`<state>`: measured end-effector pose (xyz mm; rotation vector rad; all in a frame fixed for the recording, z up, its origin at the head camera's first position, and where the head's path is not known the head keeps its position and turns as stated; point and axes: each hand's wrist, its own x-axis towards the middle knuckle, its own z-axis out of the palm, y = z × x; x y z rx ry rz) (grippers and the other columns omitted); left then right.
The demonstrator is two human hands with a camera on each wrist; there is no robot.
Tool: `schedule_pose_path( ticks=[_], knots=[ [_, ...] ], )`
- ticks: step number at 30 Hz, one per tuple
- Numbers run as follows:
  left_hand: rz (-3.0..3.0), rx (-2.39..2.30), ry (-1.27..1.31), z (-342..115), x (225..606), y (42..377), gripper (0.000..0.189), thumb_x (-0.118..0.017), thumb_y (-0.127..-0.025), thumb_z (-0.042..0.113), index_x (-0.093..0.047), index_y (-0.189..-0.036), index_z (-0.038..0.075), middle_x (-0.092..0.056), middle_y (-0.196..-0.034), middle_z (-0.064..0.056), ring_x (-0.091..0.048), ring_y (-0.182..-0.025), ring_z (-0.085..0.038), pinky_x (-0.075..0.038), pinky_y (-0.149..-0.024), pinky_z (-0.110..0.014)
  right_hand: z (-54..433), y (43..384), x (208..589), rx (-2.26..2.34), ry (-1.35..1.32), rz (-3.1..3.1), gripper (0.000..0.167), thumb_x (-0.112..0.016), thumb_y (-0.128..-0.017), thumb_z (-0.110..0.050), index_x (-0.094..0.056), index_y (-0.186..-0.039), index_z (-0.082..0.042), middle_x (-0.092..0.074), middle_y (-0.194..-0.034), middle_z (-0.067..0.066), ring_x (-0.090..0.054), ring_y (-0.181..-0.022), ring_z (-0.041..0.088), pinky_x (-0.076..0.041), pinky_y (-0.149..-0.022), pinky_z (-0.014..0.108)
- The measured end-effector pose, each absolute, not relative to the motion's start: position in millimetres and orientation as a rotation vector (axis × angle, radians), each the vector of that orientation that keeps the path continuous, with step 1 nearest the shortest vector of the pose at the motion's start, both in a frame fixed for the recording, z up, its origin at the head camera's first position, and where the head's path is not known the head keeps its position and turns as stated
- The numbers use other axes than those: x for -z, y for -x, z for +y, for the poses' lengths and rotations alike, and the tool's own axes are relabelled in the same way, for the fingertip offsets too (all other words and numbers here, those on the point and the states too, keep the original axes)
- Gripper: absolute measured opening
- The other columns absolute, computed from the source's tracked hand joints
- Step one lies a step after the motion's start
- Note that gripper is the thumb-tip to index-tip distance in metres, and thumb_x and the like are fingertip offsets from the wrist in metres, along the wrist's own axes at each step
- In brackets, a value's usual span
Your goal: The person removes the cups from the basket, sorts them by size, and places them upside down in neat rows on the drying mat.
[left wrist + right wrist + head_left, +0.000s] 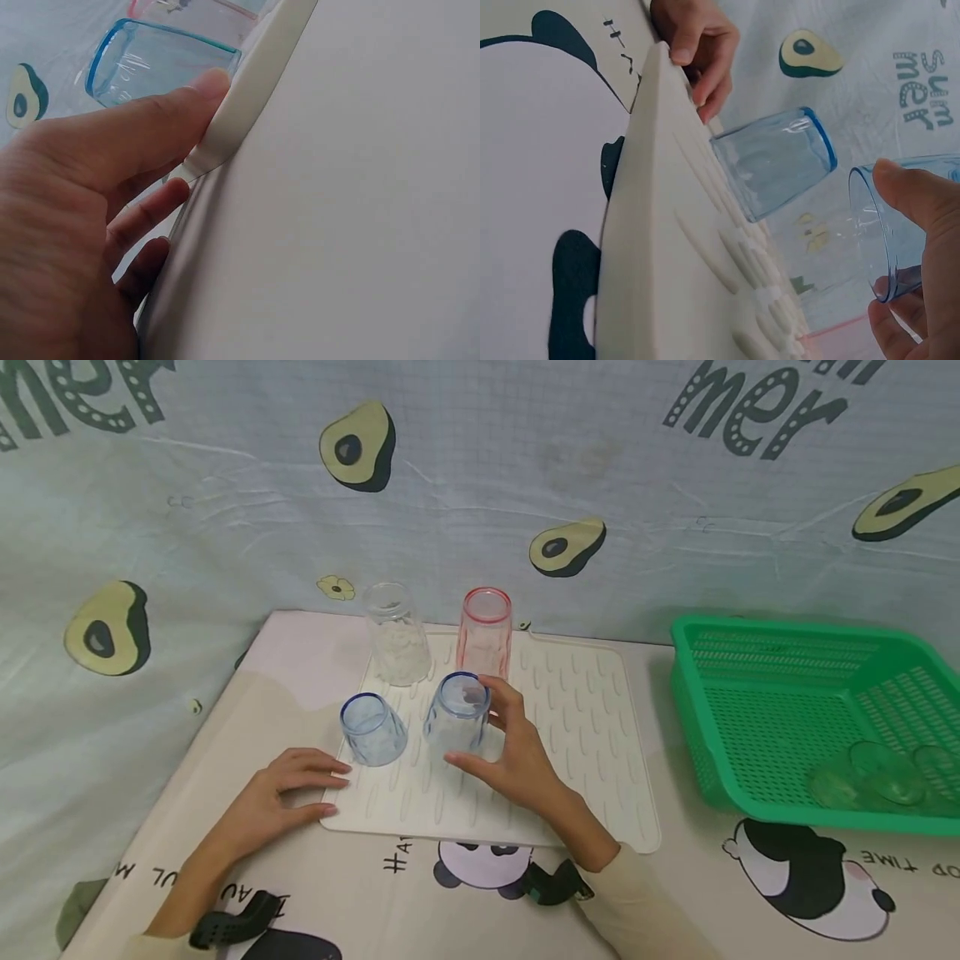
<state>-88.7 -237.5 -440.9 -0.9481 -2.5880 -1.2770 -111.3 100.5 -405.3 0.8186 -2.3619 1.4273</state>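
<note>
My right hand (517,760) grips a blue glass tumbler (457,714) over the white ridged mat (585,735). Its thumb lies at the near side and its fingers at the far right side. In the right wrist view, the held tumbler (866,232) shows a gap between its lower end and the mat. Left of it, another blue tumbler (372,731) stands on the mat with its blue rim up. My left hand (273,797) holds no tumbler; its loosely extended fingers touch the mat's left edge near the front corner, the thumb (210,86) beside that edge.
Behind the blue tumblers stand a tall clear glass (397,643) and a pink-rimmed glass (484,631) on the mat. A green plastic basket (690,727) at the right contains several glasses (885,772). An avocado-print cloth (465,468) hangs behind the table.
</note>
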Motion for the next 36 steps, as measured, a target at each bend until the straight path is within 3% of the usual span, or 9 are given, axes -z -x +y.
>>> schedule_pose_path(
  ticks=[17, 36],
  knots=[
    [-2.652, 1.273, 0.884, -233.3, 436.6, 80.6, 0.036, -0.085, -0.068, 0.01, -0.075, -0.103, 0.014, -0.066, -0.115, -0.002, -0.046, -0.114, -0.015, -0.026, -0.098, -0.011, 93.8, 110.2, 437.3, -1.43, -0.765, -2.461, 0.098, -0.087, -0.07, -0.015, -0.023, -0.144, -0.015, -0.048, -0.136, 0.013, -0.05, -0.122, 0.025, -0.046, -0.097, 0.033],
    [-2.67, 1.255, 0.868, -237.5, 436.2, 83.4, 0.036, -0.085, -0.069, 0.01, -0.075, -0.104, 0.016, -0.066, -0.115, 0.001, -0.047, -0.114, -0.015, -0.027, -0.098, -0.011, 91.6, 112.1, 436.9, -1.368, -0.802, -2.501, 0.095, -0.085, -0.072, -0.013, -0.023, -0.143, -0.015, -0.044, -0.139, 0.013, -0.048, -0.124, 0.025, -0.04, -0.103, 0.033]
  ],
)
